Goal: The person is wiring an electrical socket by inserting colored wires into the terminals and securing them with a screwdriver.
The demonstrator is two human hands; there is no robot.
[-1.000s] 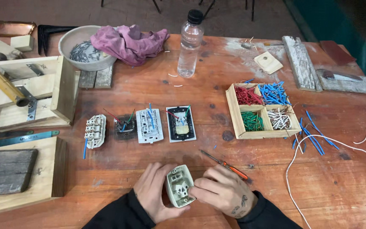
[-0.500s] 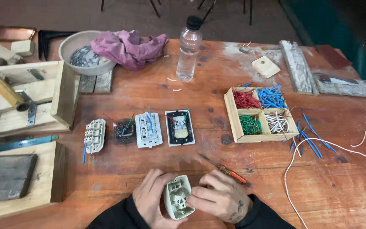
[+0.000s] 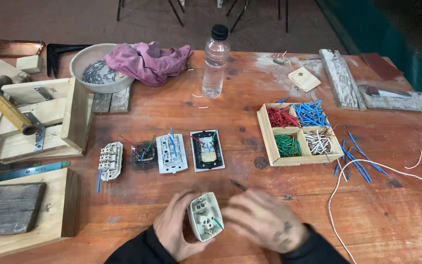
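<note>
The left hand (image 3: pixel 174 232) grips a pale socket module (image 3: pixel 205 216) at the near edge of the wooden surface (image 3: pixel 250 102), fingers wrapped around its left side and holding it tilted with its back face up. A short green wire shows on the module's lower right part. The right hand (image 3: pixel 262 220) is just right of the module, blurred; its fingers sit close to the module's right edge, and I cannot tell whether they touch it or whether the hand is clenched or slack.

Just beyond the right hand a thin dark tool tip (image 3: pixel 238 185) lies on the surface, mostly hidden by the hand. Farther out lies a row of four other electrical parts: a cream terminal block (image 3: pixel 110 160) at the left, a dark round insert (image 3: pixel 144 155), a white switch plate (image 3: pixel 171 153) and a black-centred plate (image 3: pixel 207 149) at the right.

To the right, a wooden tray (image 3: pixel 264 134) with four compartments holds red, blue, green and white wire pieces, with loose blue wires (image 3: pixel 357 159) and a long white cable (image 3: pixel 367 168) beside it. At the far side stand a clear plastic bottle (image 3: pixel 216 61) and a bowl (image 3: pixel 81 61) with a pink cloth (image 3: pixel 147 61) draped over it.
</note>
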